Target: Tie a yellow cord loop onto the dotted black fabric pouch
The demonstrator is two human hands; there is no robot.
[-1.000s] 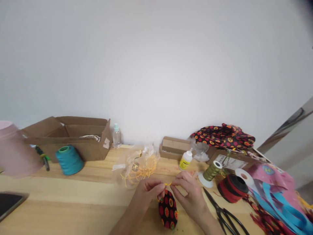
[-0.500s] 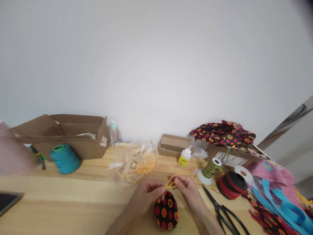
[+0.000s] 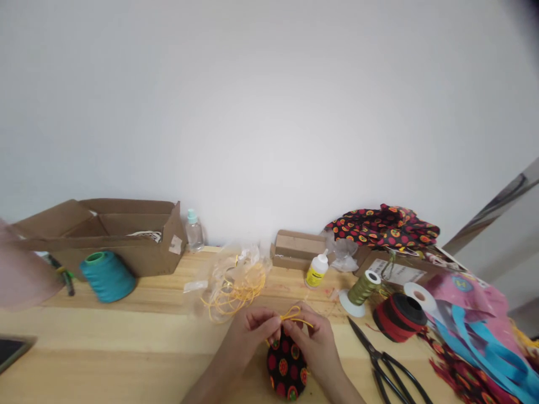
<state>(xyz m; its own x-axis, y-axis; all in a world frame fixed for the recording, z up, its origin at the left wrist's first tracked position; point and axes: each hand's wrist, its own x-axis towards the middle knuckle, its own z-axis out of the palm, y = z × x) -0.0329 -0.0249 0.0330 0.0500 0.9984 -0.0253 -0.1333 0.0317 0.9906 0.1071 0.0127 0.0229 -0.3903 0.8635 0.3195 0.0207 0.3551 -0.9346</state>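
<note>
Both hands meet over the top of a small oval pouch-like piece [image 3: 286, 367] in black fabric with red and orange round motifs. My left hand [image 3: 256, 331] pinches a yellow cord [image 3: 291, 312] between thumb and fingertips, at the upper edge of the piece. My right hand [image 3: 314, 339] is closed on the same cord just to the right, its thumb close to the left thumb. A small loop of the cord rises above the fingertips, and one end sticks out to the right. The exact knot under the fingers is hidden.
A plastic bag of yellow cord [image 3: 236, 286] lies beyond my hands. Black scissors [image 3: 379, 359] lie at right, near a red-and-black spool [image 3: 399, 317], a green thread spool [image 3: 362, 289] and a glue bottle [image 3: 316, 271]. At left are a teal thread cone [image 3: 108, 276] and a cardboard box [image 3: 122, 255].
My right hand has moved left, closer to the left fingertips. The cord loop, earlier stretched out to the right, now stands above the joined fingers. The left hand keeps its pinch.
</note>
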